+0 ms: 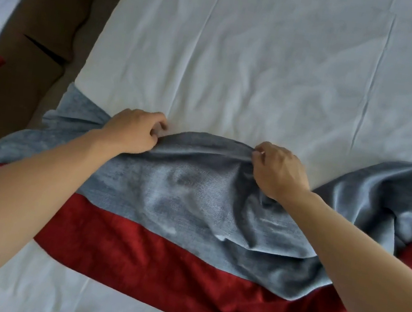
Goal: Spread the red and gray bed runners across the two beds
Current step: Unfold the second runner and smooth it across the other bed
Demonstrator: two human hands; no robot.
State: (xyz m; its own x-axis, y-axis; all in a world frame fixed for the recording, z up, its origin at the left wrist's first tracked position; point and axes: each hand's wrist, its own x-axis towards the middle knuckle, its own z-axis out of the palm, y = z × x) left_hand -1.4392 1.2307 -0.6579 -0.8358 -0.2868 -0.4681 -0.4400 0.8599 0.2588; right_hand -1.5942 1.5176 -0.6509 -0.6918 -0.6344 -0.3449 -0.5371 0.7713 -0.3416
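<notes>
We saw left hand [133, 131] and right hand [278, 170] each pinching far edge of bed runner [193, 197]; gray-and-red cloth lay rumpled across white bed [242, 53] beneath both hands.

Two bare forearms come into view from the lower corners, with no sleeve showing on either one. The left hand [133, 131] and the right hand [279, 171] are bare too: no glove, ring, watch or bracelet can be seen. A pale, short fingernail shows on one of the right hand's fingers [262, 153].
</notes>
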